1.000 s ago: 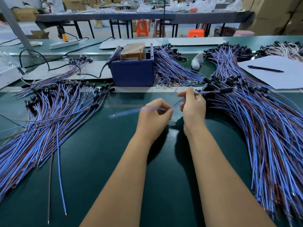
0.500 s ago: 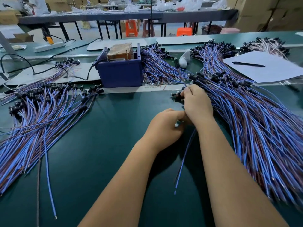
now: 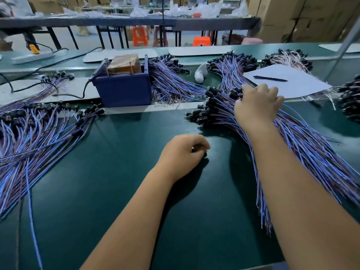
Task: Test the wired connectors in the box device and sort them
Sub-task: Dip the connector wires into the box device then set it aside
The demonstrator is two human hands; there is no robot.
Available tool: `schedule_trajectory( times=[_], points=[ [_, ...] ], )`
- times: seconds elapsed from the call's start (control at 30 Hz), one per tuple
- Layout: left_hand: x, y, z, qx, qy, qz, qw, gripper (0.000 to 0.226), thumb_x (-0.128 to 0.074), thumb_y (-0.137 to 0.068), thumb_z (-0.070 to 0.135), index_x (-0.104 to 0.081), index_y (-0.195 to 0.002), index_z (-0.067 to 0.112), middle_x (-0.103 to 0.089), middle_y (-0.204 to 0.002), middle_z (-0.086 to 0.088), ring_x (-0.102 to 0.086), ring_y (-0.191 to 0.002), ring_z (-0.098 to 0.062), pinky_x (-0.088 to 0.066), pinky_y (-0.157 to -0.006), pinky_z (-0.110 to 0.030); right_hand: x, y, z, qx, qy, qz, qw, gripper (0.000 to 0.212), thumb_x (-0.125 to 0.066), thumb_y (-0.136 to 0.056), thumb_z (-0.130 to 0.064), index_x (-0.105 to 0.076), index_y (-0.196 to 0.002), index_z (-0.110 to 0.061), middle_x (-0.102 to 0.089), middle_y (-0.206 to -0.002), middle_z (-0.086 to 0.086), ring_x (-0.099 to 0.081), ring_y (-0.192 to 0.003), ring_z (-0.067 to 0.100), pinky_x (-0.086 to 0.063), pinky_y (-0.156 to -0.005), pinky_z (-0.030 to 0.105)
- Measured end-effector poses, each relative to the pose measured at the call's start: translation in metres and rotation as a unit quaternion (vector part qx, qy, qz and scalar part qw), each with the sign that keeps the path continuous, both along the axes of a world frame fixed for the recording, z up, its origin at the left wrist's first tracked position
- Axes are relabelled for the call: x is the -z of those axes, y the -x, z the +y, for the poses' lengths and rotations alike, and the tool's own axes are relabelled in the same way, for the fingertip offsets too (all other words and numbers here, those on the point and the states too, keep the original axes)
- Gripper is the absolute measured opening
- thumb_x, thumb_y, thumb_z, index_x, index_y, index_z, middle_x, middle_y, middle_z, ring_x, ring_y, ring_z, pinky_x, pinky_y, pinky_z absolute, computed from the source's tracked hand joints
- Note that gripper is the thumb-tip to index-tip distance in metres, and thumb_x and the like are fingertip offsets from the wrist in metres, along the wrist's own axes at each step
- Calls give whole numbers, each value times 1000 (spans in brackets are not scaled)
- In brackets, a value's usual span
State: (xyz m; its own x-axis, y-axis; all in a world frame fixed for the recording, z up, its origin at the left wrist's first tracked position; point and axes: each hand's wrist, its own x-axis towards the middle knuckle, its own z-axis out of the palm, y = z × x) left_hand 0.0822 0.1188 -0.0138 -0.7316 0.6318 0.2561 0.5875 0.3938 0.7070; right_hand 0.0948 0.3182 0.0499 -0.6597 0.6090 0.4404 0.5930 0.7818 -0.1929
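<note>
Your left hand (image 3: 183,152) rests loosely curled, holding nothing, mid-worktop. Farther back, your right hand (image 3: 257,106) claws into the right-edge wired connectors (image 3: 218,112); grabbing several could tangle leads or mix untested ones before the blue box device (image 3: 124,88).

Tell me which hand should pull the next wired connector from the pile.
Right. The right hand already rests on the right pile of wired connectors, fingers among the plugs. The left hand lies loosely curled on the green mat, apart from both piles.
</note>
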Motion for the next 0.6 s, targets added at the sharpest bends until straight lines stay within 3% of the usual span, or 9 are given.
schedule_trajectory(
  times=[0.13,0.23,0.3,0.4,0.5,0.6],
  points=[
    [-3,10,-2,-133,-52,15,990,24,-57,-86,9,-72,-93,27,-68,-92,12,-61,-86,-9,-47,-81,-27,11,15,-51,-62,18,61,996,42,-54,-86,-21,-51,-128,-19,-46,-130,12,-35,-123,31,-25,-100,43],
    [-9,32,-26,-278,-60,50,957,27,-51,-89,10,-73,-103,20,-69,-112,3,-59,-104,-19,-45,-92,-35,27,29,-109,-193,68,61,977,42,-53,-89,-21,-53,-131,-21,-47,-129,9,-39,-122,31,-28,-98,40],
    [-9,47,-53,-358,-18,66,931,30,-49,-90,11,-71,-108,20,-66,-122,1,-52,-113,-25,-43,-94,-37,41,35,-145,-291,128,33,948,46,-47,-90,-9,-51,-134,-18,-45,-129,10,-44,-116,32,-34,-92,39],
    [-6,61,-93,-477,104,46,871,35,-53,-87,17,-64,-119,23,-38,-151,-2,-31,-130,-32,-32,-101,-44,52,42,-177,-366,195,-10,910,56,-40,-84,5,-49,-136,-15,-46,-125,12,-49,-107,34,-41,-84,39],
    [-7,69,-119,-544,130,-17,829,45,-54,-84,19,-54,-128,21,0,-164,-10,-3,-148,-32,-17,-111,-55,61,51,-186,-360,154,-43,919,55,-42,-85,2,-52,-135,-17,-51,-125,11,-46,-114,32,-38,-90,38],
    [-6,76,-126,-544,169,-78,818,54,-45,-90,25,-39,-143,17,0,-165,-13,2,-151,-30,-8,-115,-59,66,56,-180,-341,182,-41,921,48,-41,-87,2,-60,-125,-19,-53,-125,7,-44,-117,29,-35,-93,36]
  ],
)
